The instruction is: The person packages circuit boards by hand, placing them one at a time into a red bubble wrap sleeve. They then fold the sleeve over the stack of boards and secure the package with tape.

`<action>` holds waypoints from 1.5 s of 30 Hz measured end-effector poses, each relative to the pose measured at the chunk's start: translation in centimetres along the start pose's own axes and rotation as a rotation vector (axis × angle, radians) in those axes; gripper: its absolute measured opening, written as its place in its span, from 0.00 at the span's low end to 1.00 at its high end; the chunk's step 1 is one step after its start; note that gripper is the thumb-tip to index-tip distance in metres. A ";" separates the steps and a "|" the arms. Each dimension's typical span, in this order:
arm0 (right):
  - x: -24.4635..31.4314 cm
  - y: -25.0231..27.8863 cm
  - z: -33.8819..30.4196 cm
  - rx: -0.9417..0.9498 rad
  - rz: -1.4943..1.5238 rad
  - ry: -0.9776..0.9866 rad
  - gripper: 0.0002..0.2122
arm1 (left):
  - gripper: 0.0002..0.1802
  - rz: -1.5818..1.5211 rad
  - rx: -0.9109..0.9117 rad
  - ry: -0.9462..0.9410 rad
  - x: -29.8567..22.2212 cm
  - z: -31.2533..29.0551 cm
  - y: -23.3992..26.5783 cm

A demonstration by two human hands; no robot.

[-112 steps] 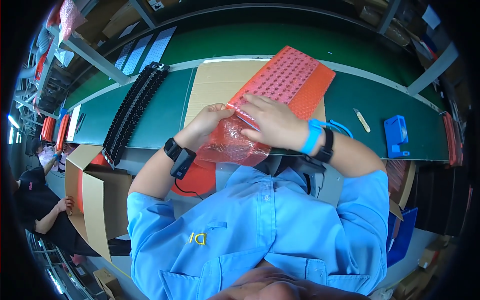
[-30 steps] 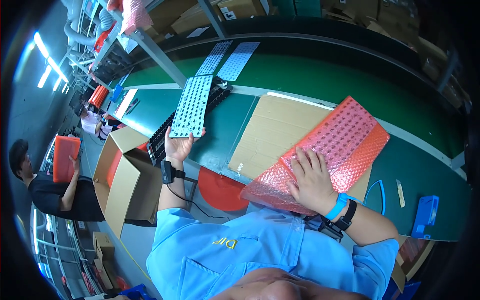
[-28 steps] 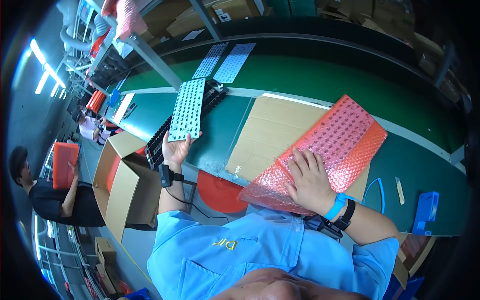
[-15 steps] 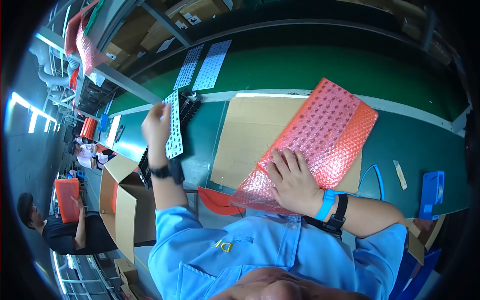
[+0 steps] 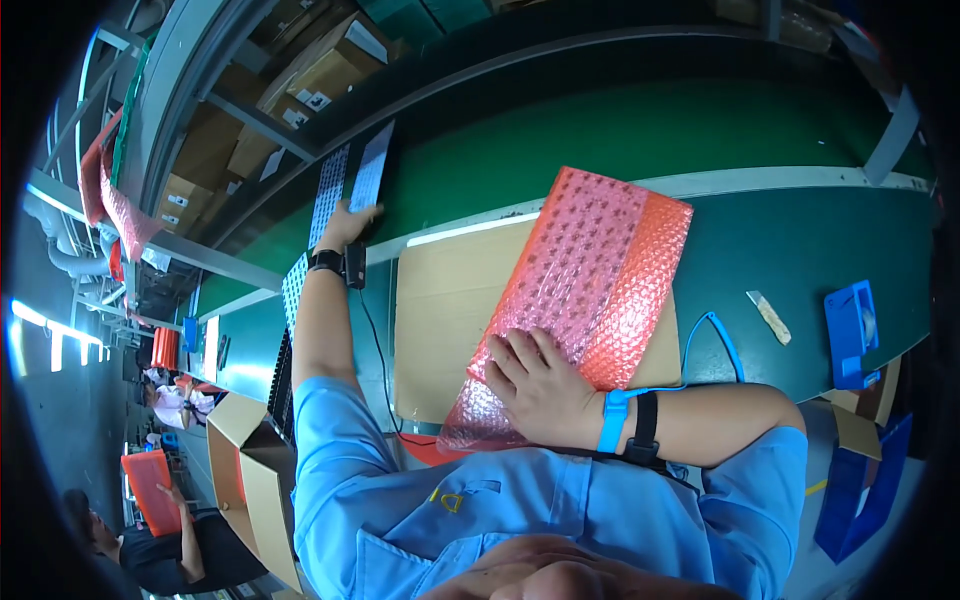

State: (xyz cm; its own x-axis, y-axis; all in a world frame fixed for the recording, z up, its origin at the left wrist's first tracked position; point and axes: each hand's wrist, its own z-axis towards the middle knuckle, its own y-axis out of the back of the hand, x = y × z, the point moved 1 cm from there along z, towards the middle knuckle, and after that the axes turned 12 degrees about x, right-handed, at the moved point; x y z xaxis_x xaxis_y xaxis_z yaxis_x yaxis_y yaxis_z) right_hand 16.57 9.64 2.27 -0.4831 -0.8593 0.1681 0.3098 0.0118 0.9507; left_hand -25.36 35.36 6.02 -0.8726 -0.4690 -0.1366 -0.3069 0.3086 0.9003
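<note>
The right hand (image 5: 540, 385) is laid flat, fingers spread, on the near end of the pink bubble-wrap bag (image 5: 585, 290), which is stretched across a cardboard sheet (image 5: 445, 320) on the green surface (image 5: 800, 250). Far to the left, a flat grey keyboard (image 5: 370, 180) is touched by the left hand (image 5: 345, 228); whether it is gripped cannot be told

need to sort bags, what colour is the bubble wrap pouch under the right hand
Pink-red, translucent bubble wrap pouch; head view.
</note>
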 end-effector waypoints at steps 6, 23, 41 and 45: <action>-0.7 -0.4 -0.1 0.006 0.032 -0.025 0.27 | 0.42 -1.623 0.609 -0.526 -4.2 -15.1 -2.8; -0.2 0.5 0.7 0.071 0.030 -0.018 0.26 | 0.22 -0.559 -0.604 -0.394 7.1 -29.9 -4.3; 0.3 -1.3 0.0 -0.056 -0.017 -0.030 0.22 | 0.68 -0.062 -0.198 0.076 0.6 6.0 -1.7; -0.3 -0.3 0.6 -0.029 -0.057 0.012 0.22 | 0.60 -0.165 -0.367 -0.010 -2.3 0.5 0.4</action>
State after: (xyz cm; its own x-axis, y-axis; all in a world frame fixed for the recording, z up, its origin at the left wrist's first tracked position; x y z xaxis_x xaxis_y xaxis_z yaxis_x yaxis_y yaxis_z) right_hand 16.09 10.20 2.15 -0.4908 -0.8643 0.1100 0.3059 -0.0527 0.9506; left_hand -23.66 37.04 6.49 -0.8274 -0.4785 -0.2941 -0.2885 -0.0872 0.9535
